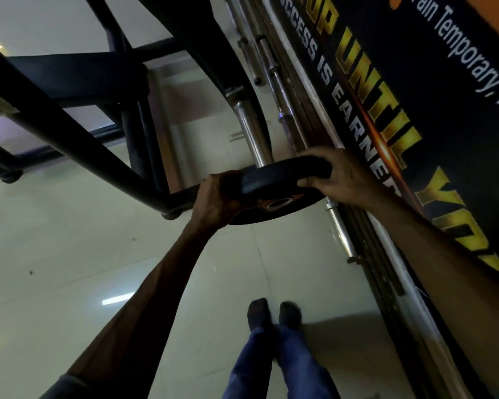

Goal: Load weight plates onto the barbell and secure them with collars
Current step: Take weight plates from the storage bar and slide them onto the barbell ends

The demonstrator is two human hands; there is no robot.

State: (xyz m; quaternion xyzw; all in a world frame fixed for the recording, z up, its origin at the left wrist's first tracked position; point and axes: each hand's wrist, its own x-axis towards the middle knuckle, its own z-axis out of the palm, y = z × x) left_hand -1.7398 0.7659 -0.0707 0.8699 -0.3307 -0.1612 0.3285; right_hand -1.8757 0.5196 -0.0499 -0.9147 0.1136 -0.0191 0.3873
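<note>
A round black weight plate with an orange mark and a steel-ringed centre hole is held in both hands in the middle of the view. My left hand grips its left rim. My right hand curls over its right rim. The chrome barbell sleeve runs from the black rack down to the plate's far side; its tip is hidden behind the plate. The centre hole shows below the sleeve, with no bar seen through it. No collar is visible.
A black steel rack frame fills the upper left. Spare chrome bars lie along the wall base at right, under a dark printed banner. Pale tiled floor spreads below, with my two feet near the bottom.
</note>
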